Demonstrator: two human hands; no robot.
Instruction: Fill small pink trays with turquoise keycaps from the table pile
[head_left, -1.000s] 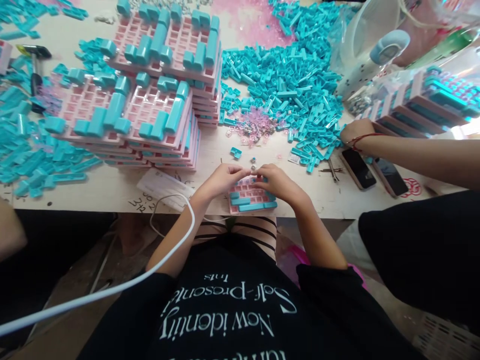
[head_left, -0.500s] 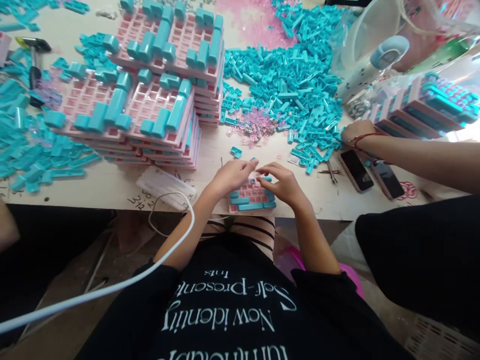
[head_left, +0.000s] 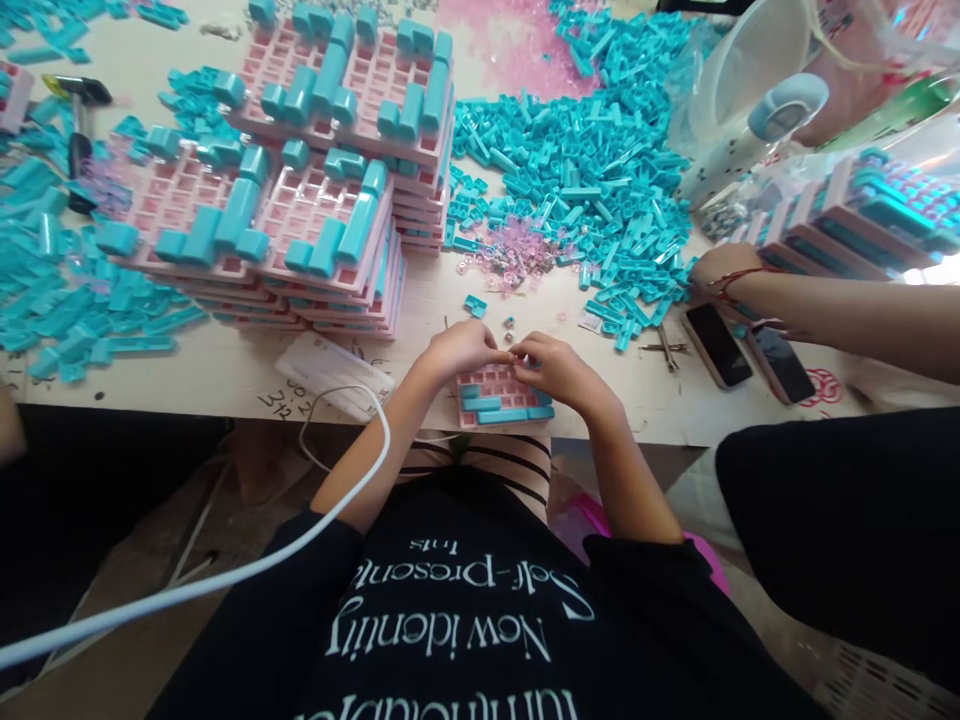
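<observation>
A small pink keyboard frame (head_left: 496, 384) with turquoise keycaps along its near edge lies at the table's front edge, before my body. My left hand (head_left: 471, 347) is over its far left part, thumb and fingers drawn together. Over the far right part is my right hand (head_left: 553, 368), its fingertips pinched and meeting the left fingertips at the frame's far edge. Whatever the fingertips hold is too small and hidden to make out. Just beyond the hands lie a turquoise keycap (head_left: 475, 306) and tiny metallic parts (head_left: 509, 322).
Stacks of pink keyboard frames (head_left: 259, 215) with turquoise keycaps stand at left. A heap of turquoise keycaps (head_left: 592, 190) and a pile of clear pink pieces (head_left: 514, 250) lie beyond. A co-worker's hand (head_left: 724, 270), phones (head_left: 716, 345) and a hammer (head_left: 81, 140) are around. A white cable (head_left: 300, 545) crosses my left arm.
My hands have come together, and the fingertips now meet over the frame's far edge. The left hand has moved down slightly, uncovering tiny parts beyond it.
</observation>
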